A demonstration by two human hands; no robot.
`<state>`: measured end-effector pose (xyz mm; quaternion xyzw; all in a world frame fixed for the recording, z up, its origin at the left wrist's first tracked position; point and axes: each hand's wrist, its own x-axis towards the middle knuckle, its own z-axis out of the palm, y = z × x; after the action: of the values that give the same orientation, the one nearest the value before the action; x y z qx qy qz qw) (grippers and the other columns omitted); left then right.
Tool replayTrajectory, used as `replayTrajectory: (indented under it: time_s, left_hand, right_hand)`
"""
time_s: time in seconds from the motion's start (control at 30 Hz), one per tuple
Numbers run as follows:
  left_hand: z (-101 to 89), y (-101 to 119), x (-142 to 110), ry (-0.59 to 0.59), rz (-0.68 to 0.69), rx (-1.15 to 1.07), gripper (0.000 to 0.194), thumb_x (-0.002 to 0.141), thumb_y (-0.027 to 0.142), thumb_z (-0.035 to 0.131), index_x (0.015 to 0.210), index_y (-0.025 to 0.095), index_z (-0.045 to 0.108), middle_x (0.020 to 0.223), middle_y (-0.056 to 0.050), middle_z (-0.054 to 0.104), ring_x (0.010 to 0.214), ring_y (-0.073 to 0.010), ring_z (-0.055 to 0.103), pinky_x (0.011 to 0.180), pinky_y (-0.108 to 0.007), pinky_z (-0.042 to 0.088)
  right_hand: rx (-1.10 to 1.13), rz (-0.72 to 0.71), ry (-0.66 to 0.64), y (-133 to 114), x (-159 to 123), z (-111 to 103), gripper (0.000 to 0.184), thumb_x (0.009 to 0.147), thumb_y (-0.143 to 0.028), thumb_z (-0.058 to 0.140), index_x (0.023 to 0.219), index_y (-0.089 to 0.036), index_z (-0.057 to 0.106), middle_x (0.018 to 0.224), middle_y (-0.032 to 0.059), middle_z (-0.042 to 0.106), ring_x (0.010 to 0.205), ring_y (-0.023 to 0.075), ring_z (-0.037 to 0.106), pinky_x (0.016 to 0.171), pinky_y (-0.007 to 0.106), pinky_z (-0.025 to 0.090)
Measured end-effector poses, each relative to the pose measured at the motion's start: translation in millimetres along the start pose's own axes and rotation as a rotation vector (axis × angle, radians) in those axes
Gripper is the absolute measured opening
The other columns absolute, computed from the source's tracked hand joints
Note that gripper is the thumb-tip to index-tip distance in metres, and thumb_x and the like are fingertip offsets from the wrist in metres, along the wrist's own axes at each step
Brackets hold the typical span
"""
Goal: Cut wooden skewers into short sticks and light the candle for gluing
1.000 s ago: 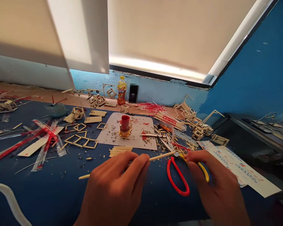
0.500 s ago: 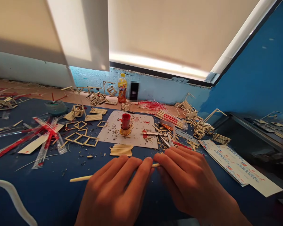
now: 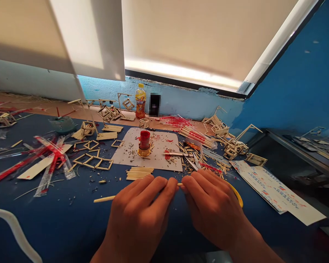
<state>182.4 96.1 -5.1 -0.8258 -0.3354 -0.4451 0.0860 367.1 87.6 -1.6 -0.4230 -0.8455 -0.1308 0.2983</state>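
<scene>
A thin pale wooden stick [image 3: 104,199] runs crosswise under my fingers. My left hand [image 3: 141,210] is closed around it, and its free end sticks out to the left. My right hand [image 3: 215,204] pinches the same stick close by; a short piece shows between the two hands. Just beyond my left fingertips lies a row of short sticks [image 3: 139,173]. Metal scissor blades [image 3: 192,162] point out past my right knuckles, and a curved yellow handle [image 3: 238,195] shows beside that hand. My fingers hide the stick's right end.
A red cylinder on a gold base [image 3: 144,142] stands on a littered white board [image 3: 126,155]. Joined stick frames [image 3: 94,160] and plastic wrappers [image 3: 55,155] lie left. Printed card sheets [image 3: 279,190] are at right. A drink bottle [image 3: 140,102] stands behind, near stick models [image 3: 234,148].
Both hands have shifted slightly up the view, still gripping the stick. Less of the stick sticks out on the left. The yellow handle has come into sight beside my right hand.
</scene>
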Motion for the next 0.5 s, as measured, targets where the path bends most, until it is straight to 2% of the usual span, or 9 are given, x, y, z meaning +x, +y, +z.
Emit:
replayTrajectory:
  time_s: [0.1, 0.17, 0.33, 0.5]
  left_hand:
    - [4.4, 0.2, -0.7, 0.045, -0.031, -0.004, 0.018, 0.099, 0.008, 0.057, 0.100, 0.010, 0.075, 0.083, -0.003, 0.075, 0.068, -0.0179, 0.068, 0.062, -0.032, 0.051]
    - [4.9, -1.7, -0.1, 0.044, -0.041, -0.035, 0.015, 0.098, 0.008, 0.059, 0.098, 0.012, 0.074, 0.082, -0.003, 0.075, 0.068, -0.0178, 0.068, 0.062, -0.032, 0.050]
    - [3.0, -10.7, 3.3, -0.077, -0.015, -0.113, 0.019, 0.102, 0.013, 0.054, 0.097, 0.014, 0.072, 0.081, -0.003, 0.071, 0.067, -0.0182, 0.066, 0.061, -0.032, 0.049]
    - [-6.4, -30.0, -5.1, -0.281, 0.014, -0.125, 0.025, 0.104, 0.015, 0.046, 0.102, 0.018, 0.071, 0.082, -0.002, 0.068, 0.070, -0.0187, 0.065, 0.062, -0.031, 0.048]
  right_hand:
    - [0.057, 0.033, 0.044, 1.9, -1.6, 5.8, 0.031, 0.102, -0.009, 0.048, 0.073, -0.019, 0.050, 0.067, -0.0001, 0.047, 0.063, 0.0161, 0.038, 0.062, 0.034, 0.028]
    - [0.143, 0.054, 0.000, 4.8, -1.7, 5.4, 0.031, 0.105, -0.012, 0.045, 0.075, -0.019, 0.049, 0.068, -0.0003, 0.048, 0.064, 0.0153, 0.040, 0.063, 0.033, 0.029]
    - [0.300, 0.125, -0.235, 14.7, -1.7, -5.8, 0.031, 0.111, -0.025, 0.038, 0.084, -0.020, 0.054, 0.076, -0.0007, 0.056, 0.069, 0.0143, 0.050, 0.065, 0.030, 0.034]
    - [0.277, 0.127, -0.404, 32.8, -3.7, -22.8, 0.035, 0.110, -0.027, 0.039, 0.077, -0.021, 0.047, 0.070, -0.0018, 0.053, 0.062, 0.0138, 0.047, 0.061, 0.029, 0.033]
